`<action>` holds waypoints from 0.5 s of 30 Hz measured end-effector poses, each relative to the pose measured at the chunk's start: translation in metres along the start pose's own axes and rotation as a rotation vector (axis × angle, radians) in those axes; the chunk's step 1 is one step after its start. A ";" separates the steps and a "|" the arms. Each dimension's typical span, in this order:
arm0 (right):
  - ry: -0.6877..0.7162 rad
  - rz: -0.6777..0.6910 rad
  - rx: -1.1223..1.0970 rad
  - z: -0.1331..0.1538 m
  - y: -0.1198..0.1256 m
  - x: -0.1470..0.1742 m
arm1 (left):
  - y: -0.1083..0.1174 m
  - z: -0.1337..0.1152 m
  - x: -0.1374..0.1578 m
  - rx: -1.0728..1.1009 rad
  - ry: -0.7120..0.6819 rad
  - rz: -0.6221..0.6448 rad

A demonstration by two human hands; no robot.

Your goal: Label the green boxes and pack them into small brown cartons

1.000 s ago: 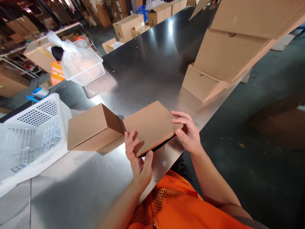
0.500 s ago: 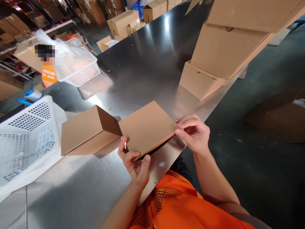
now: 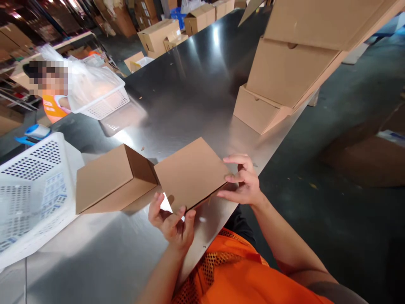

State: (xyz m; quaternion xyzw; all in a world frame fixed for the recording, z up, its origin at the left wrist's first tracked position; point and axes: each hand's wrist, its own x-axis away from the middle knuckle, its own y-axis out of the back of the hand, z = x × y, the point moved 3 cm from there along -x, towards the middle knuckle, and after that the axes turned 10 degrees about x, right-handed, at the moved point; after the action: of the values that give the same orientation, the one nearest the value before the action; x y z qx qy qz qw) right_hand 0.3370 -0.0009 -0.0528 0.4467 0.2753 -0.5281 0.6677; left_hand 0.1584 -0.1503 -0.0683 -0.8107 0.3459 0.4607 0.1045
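Note:
A brown cardboard box lies between my hands on the metal table, its lid down and a thin dark gap along the front edge. My left hand grips its near left corner, thumb at the front and fingers along the side. At the right corner, my right hand has its fingertips on the edge, index finger along the side and thumb by the front. Just to the left stands another closed cardboard box.
White perforated baskets stand at the left; a farther basket holds clear plastic bags. A tape dispenser lies behind the nearer one. Stacked cardboard boxes line the table's right edge. A person in an orange vest is beyond the table.
The front gap of the box has narrowed as the lid came down. My right hand's fingers have spread from a pinch at the corner to lie along the edges. My left hand stays at its corner.

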 end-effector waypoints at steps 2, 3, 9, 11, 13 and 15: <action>-0.080 0.047 -0.073 -0.005 -0.002 -0.002 | 0.001 -0.001 -0.001 -0.024 -0.017 0.020; -0.143 0.084 -0.133 -0.010 -0.004 -0.003 | 0.001 -0.002 -0.001 -0.028 -0.010 0.031; -0.571 0.420 -0.477 -0.038 -0.032 0.013 | -0.006 0.005 0.013 0.169 0.436 0.039; -0.651 0.438 -0.527 -0.034 -0.037 0.021 | -0.011 0.003 0.024 0.308 0.582 -0.028; -0.630 0.426 -0.517 -0.018 -0.037 0.024 | -0.012 -0.002 0.034 0.402 0.673 -0.164; -0.539 0.431 -0.491 0.008 -0.035 0.021 | -0.005 -0.009 0.039 0.436 0.669 -0.318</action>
State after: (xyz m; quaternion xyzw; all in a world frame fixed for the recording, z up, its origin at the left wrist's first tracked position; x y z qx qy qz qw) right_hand 0.3090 -0.0189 -0.0779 0.1678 0.1089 -0.3932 0.8974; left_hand 0.1805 -0.1692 -0.0959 -0.9176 0.3206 0.0667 0.2253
